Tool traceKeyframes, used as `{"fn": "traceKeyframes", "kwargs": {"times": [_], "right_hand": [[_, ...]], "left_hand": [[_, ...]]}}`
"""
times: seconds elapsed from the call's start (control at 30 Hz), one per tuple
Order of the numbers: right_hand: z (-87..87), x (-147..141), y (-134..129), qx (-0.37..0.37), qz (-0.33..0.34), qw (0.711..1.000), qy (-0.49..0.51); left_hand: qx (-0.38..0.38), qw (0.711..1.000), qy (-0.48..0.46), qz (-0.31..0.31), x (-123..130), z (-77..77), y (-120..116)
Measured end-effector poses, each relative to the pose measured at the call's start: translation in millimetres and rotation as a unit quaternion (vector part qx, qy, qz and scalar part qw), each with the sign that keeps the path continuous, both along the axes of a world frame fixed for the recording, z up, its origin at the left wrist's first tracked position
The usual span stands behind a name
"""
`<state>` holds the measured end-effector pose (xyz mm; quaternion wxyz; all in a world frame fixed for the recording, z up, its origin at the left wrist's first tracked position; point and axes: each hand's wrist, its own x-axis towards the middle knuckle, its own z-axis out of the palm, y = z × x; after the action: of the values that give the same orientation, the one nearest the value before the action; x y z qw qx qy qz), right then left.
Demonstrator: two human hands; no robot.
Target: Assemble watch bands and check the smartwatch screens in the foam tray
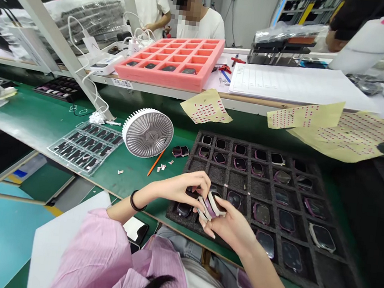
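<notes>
My right hand (229,224) holds a small stack of watch-like cases (211,206), white and purple, gripped between thumb and fingers. From the left, my left hand (195,188) reaches to the same stack, its thumb and fingertips bent against the near side. Both hands are above the front left part of a black foam tray (333,271). Its square compartments hold several watch-like pieces with dark faces, some with purple rims and some with white ones. A few compartments hold nothing. My fingers partly cover the stack.
A white fan (148,133) stands left of the tray, with an orange pencil (156,163) beside it. Further left lies a clear plastic tray (86,146) of dark parts. A shelf above carries a pink foam tray (173,61) and papers (289,83). People are behind it.
</notes>
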<state>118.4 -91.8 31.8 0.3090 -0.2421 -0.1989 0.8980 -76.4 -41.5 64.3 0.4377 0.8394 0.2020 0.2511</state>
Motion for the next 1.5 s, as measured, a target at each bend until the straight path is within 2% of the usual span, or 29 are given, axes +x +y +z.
{"fn": "traceKeyframes", "kwargs": {"times": [0.13, 0.23, 0.3, 0.33, 0.4, 0.47, 0.5, 0.57, 0.6, 0.7, 0.8, 0.87, 0.93, 1.0, 1.07, 1.13, 1.2, 1.37, 1.5], "right_hand": [[-9.6, -9.0, -11.4, 0.016, -0.011, 0.999, -0.043], [-11.4, -19.8, -16.5, 0.015, 0.009, 0.999, -0.046], [-9.6, -26.3, -17.1, 0.024, 0.018, 0.999, -0.045], [-8.2, -28.4, -16.3, 0.029, 0.013, 0.999, -0.044], [-4.8, -29.2, -12.8, 0.032, -0.01, 0.998, -0.044], [-1.6, -25.8, -7.9, 0.023, -0.031, 0.998, -0.043], [-0.2, -23.2, -5.4, 0.017, -0.035, 0.998, -0.043], [2.0, -18.0, -1.3, 0.009, -0.045, 0.998, -0.044], [2.7, -15.9, 0.2, 0.006, -0.051, 0.998, -0.045], [3.8, -12.6, 3.1, 0.001, -0.07, 0.996, -0.05], [3.9, -11.6, 6.1, -0.007, -0.073, 0.996, -0.045], [4.2, -10.3, 8.8, -0.012, -0.066, 0.997, -0.035], [5.1, -8.2, 11.7, -0.014, -0.054, 0.998, -0.022], [6.9, -6.1, 13.6, -0.012, -0.037, 0.999, -0.009], [9.5, -4.7, 14.0, -0.005, -0.024, 1.0, 0.002], [12.8, -4.3, 12.7, 0.003, -0.02, 1.0, 0.009], [16.2, -4.8, 10.6, 0.009, -0.018, 1.0, 0.012], [19.6, -5.7, 6.4, 0.025, 0.002, 1.0, 0.002], [15.7, -1.9, 4.6, 0.051, 0.0, 0.998, -0.023]], "left_hand": [[-0.031, 0.999, 0.03, 0.008, -5.7, -9.9, -7.2], [-0.069, 0.996, 0.046, 0.016, -17.8, -15.6, -3.8], [-0.089, 0.993, 0.062, 0.049, -31.2, -22.3, 3.0], [-0.079, 0.99, 0.079, 0.089, -38.9, -27.2, 7.1], [-0.003, 0.968, 0.136, 0.213, -54.4, -40.2, 15.6], [0.12, 0.911, 0.232, 0.319, -67.5, -55.9, 23.1], [0.179, 0.878, 0.288, 0.337, -72.8, -63.9, 26.5], [0.26, 0.829, 0.373, 0.327, -80.8, -77.8, 32.6], [0.28, 0.817, 0.397, 0.312, -83.9, -83.1, 35.5], [0.293, 0.818, 0.406, 0.283, -90.2, -90.2, 42.0], [0.304, 0.822, 0.4, 0.268, -87.2, -82.5, 39.6], [0.325, 0.839, 0.346, 0.268, -75.8, -67.8, 29.1], [0.358, 0.874, 0.191, 0.267, -57.3, -46.3, 12.3], [0.375, 0.903, 0.063, 0.2, -36.2, -21.8, -5.8], [0.394, 0.909, 0.011, 0.137, -18.6, 0.5, -19.2], [0.41, 0.906, 0.013, 0.102, -8.3, 16.1, -25.1], [0.417, 0.904, 0.036, 0.084, -5.3, 24.3, -25.0], [0.393, 0.915, 0.089, 0.031, -9.7, 29.8, -21.1], [0.321, 0.94, 0.119, -0.018, -7.9, 34.7, -23.3]]}}
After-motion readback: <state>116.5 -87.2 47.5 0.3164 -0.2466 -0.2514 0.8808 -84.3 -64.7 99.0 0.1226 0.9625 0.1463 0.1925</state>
